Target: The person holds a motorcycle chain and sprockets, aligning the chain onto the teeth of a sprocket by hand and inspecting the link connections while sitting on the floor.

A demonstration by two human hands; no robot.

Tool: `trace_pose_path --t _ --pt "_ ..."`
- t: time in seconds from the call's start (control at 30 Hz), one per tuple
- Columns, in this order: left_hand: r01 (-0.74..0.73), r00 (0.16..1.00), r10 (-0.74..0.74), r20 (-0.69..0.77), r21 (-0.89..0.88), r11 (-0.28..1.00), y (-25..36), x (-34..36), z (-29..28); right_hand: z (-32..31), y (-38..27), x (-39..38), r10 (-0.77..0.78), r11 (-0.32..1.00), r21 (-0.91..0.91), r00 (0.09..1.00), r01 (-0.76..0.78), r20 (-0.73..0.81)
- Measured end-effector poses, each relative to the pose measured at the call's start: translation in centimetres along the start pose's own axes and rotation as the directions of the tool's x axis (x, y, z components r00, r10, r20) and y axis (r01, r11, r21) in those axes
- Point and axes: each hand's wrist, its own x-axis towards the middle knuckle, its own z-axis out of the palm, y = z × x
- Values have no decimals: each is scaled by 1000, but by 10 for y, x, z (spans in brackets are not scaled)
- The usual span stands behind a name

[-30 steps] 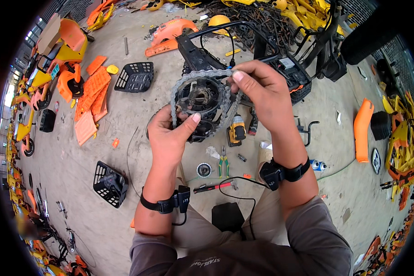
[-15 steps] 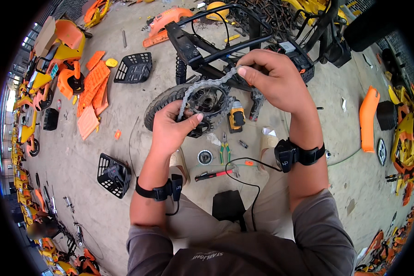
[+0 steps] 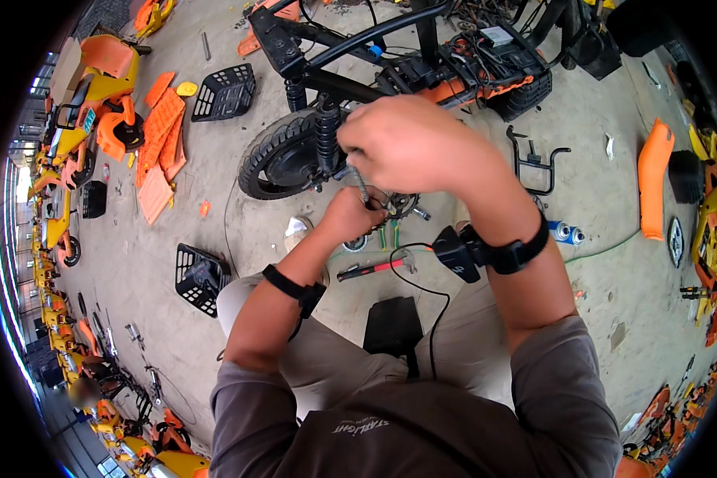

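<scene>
A grey drive chain (image 3: 362, 186) runs between my two hands beside the rear of a black bike frame. My left hand (image 3: 352, 215) is closed round its lower part, near a toothed sprocket (image 3: 407, 205) that my hands partly cover. Higher up, my right hand (image 3: 410, 147) is curled over the chain's upper part, its fingertips mostly hidden behind the hand. Just past the hands stand a black coil shock absorber (image 3: 327, 131) and a wheel with a knobbly tyre (image 3: 256, 155).
On the floor near my feet lie a red-handled hammer (image 3: 377, 268), green-handled pliers (image 3: 389, 234) and a socket-like metal piece (image 3: 423, 213). Black baskets (image 3: 225, 92) and orange panels (image 3: 162, 131) lie to the left. Blue spray cans (image 3: 566, 233) and a black metal rack (image 3: 538, 163) are on the right.
My hands have come together; the chain, stretched in an arc between them before, now spans a short gap. The view has shifted, showing more of the bike frame.
</scene>
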Motion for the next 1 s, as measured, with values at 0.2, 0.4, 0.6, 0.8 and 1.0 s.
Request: trace_pose_path --t 0.2,0.4,0.6,0.8,1.0 --pt "79 994 -96 61 229 970 -92 7 32 60 18 -8 112 993 -84 928 -87 357" --pt "143 983 -155 99 117 983 -120 14 64 86 31 -11 134 987 -137 903 -85 409" --pt "144 973 -158 169 89 986 -88 7 64 82 54 -21 169 985 -100 881 -139 442" --pt "206 914 -175 366 -48 977 -57 9 9 43 61 -21 141 987 6 899 -158 414" --pt "335 822 -231 520 -115 935 1 -6 -56 15 73 -20 94 925 337 964 -177 249"
